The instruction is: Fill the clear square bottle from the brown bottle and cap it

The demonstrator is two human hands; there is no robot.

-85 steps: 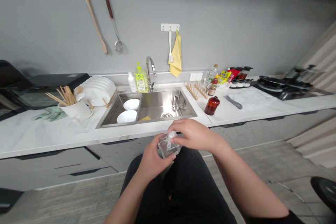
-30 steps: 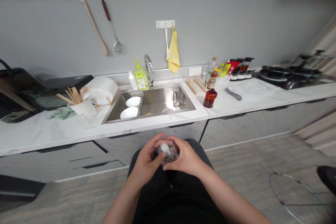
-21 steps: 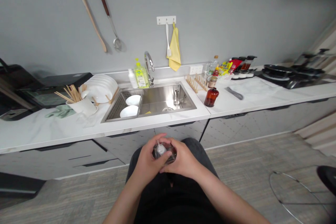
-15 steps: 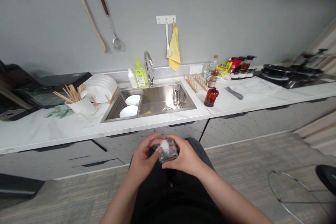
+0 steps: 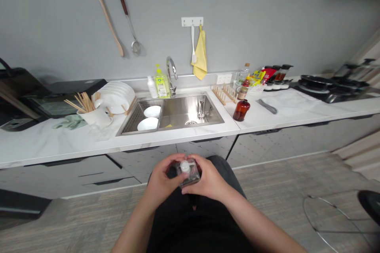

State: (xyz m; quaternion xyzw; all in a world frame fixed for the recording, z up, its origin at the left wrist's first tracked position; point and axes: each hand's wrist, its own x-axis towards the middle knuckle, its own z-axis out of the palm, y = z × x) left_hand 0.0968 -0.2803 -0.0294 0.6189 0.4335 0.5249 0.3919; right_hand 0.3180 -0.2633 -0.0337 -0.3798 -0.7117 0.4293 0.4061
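A clear, square-shouldered bottle (image 5: 192,174) with a white cap or pump head (image 5: 185,166) is held over my lap, in front of the counter. My right hand (image 5: 209,178) is wrapped round its right side, thumb in front and fingers behind. My left hand (image 5: 166,176) closes on it from the left, with the thumb against the bottle's top by the white cap. Its other fingertips reach the far side and are partly hidden. On the counter beyond, right of the sink, stands an amber bottle (image 5: 241,110) with an uncovered neck.
The sink (image 5: 190,110) holds white bowls (image 5: 148,124) in a rack at its left. Left of it stand plates (image 5: 118,97) and a white chopsticks pot (image 5: 95,118). A wooden rack (image 5: 224,95), a grey strap-like item (image 5: 267,106) and a stove (image 5: 320,87) lie right.
My left thumb has shifted onto the bottle's top beside the white cap. The bottle has turned slightly in my hands. The whole view has moved a little.
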